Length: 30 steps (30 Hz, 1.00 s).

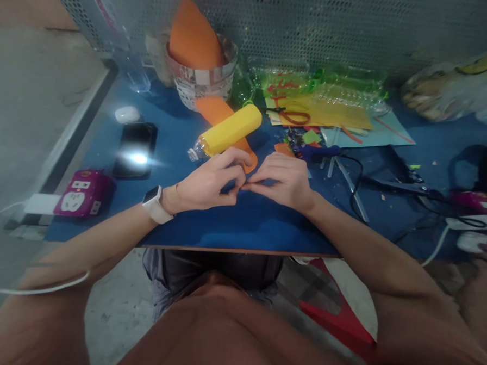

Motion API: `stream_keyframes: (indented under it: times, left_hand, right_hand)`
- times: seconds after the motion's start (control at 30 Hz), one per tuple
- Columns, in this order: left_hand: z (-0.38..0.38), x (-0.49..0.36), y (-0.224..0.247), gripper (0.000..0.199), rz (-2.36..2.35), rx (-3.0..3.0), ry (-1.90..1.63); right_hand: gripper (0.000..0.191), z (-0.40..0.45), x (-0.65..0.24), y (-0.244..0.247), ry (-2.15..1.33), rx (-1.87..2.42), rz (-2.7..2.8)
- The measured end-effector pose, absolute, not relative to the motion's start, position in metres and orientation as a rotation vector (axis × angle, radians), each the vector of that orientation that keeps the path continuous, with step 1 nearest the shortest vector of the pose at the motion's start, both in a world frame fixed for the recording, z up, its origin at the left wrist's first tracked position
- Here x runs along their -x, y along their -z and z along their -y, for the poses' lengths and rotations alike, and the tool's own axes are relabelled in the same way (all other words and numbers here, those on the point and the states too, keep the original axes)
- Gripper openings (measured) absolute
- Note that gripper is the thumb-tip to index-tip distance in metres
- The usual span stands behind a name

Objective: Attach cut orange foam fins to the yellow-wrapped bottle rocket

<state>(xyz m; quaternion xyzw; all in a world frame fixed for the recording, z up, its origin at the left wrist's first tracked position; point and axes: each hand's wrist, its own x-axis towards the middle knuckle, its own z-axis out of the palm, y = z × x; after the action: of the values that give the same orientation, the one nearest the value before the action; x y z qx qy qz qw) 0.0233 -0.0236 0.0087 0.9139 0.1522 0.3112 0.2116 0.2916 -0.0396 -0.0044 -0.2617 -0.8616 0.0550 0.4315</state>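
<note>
Yellow-wrapped bottle (232,129) lies on its side mid-table (229,221), clear neck toward the left edge; no contents made out. Orange strip (248,160) runs under it, near end by the left hand's fingers. Woven basket (200,86) at the back edge, left of middle, orange cone-shaped piece (195,35) sticking up out of it; rest of its contents hidden. Tall clear bottle (129,63) near the back left corner, no contents made out. Clear plastic tray (278,66) at the back edge, red bits showing at it, inside or behind unclear. Plastic bag (435,93) toward the back right corner, brownish contents blurred.

Left hand (209,184) and right hand (284,180) just in from the front edge, bottle right behind the left one. Fingers of both narrow, tips pinched and meeting; can't tell if something small is between them.

Glue gun (317,151) just beside the right hand, crowding that side; clear sticks (352,190) near it. Orange-handled scissors (297,117) on paper sheets (392,134) behind. Left side: phone (134,150), white case (127,114), purple socket block (81,196) at the left edge.
</note>
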Motion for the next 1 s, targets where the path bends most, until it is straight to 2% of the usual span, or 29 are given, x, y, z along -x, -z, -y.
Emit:
stream_keyframes:
  times: [0.33,0.5,0.8,1.0]
  left_hand:
    - [0.017,-0.020,-0.005,0.013,-0.339,-2.468,-0.940]
    - [0.017,-0.022,-0.003,0.008,-0.299,-2.448,-1.003]
    - [0.020,-0.019,-0.012,0.006,-0.297,-2.441,-1.002]
    - [0.018,-0.018,-0.013,0.015,-0.382,-2.430,-0.965]
  right_hand:
    - [0.027,0.040,-0.295,0.005,-0.112,0.658,2.165]
    - [0.020,0.039,-0.298,0.006,-0.058,0.585,2.151]
    - [0.012,0.041,-0.301,-0.003,0.237,0.472,2.194]
    - [0.008,0.044,-0.300,-0.011,0.271,0.386,2.155]
